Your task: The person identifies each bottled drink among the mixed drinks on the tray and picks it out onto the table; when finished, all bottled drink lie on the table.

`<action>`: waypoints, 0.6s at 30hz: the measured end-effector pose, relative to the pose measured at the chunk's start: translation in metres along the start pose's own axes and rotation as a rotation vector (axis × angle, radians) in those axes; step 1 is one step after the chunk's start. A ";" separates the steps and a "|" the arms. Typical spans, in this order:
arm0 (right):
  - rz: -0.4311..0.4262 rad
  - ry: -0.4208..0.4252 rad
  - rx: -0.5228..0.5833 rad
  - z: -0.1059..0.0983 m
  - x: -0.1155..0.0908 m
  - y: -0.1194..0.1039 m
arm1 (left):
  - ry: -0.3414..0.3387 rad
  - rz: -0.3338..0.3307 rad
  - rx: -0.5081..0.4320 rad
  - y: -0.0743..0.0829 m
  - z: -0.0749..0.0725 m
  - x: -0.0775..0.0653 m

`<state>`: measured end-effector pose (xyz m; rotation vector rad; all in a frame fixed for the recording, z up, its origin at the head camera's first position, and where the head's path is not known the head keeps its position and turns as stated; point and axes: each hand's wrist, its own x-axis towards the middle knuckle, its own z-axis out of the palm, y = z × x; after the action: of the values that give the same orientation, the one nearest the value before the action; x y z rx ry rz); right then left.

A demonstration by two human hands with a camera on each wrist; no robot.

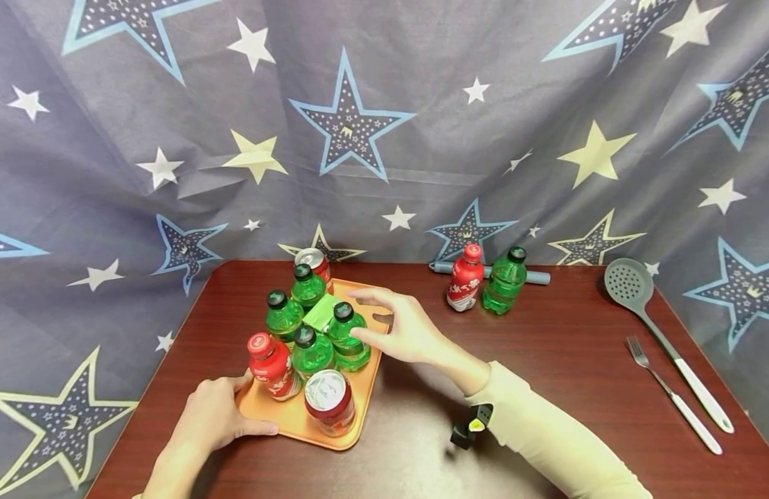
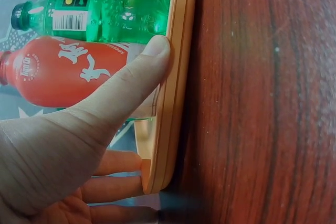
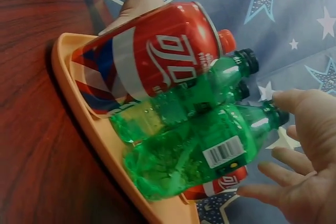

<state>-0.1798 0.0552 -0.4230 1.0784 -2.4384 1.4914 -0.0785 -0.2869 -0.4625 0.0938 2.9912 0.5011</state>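
Note:
My left hand [image 1: 213, 416] holds the near left corner of an orange tray [image 1: 278, 414]; in the left wrist view its thumb [image 2: 142, 66] lies along the rim. Several green soda bottles [image 1: 312, 357] with black caps stand close together on the tray. A red bottle [image 1: 273, 367] is beside my left hand, and a cola can [image 1: 331, 409] stands at the near edge. Behind them are a small green item [image 1: 320, 313] and another red can [image 1: 314, 262]. My right hand [image 1: 406, 329], fingers spread and holding nothing, is beside the rightmost green bottle [image 3: 189, 150], near its cap.
Right of the tray, a red bottle [image 1: 465, 278] and a green bottle [image 1: 505, 281] stand in front of a grey-blue rod [image 1: 537, 278]. A slotted skimmer [image 1: 630, 284] and a fork [image 1: 674, 398] lie along the right side. A star-patterned curtain [image 1: 422, 145] hangs behind the table.

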 end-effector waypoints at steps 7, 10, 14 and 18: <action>0.002 -0.011 -0.013 0.013 0.001 0.005 | -0.011 -0.012 0.003 0.000 0.000 -0.001; -0.001 -0.018 -0.015 0.017 0.002 0.007 | -0.010 -0.012 0.005 0.000 0.000 -0.001; 0.007 -0.030 0.013 0.021 0.003 0.010 | -0.006 -0.005 0.004 0.000 0.000 0.000; -0.001 -0.040 0.030 0.024 0.004 0.012 | -0.008 -0.005 0.007 0.000 0.000 0.000</action>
<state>-0.1834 0.0368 -0.4427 1.1254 -2.4494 1.5256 -0.0787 -0.2867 -0.4622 0.0881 2.9846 0.4888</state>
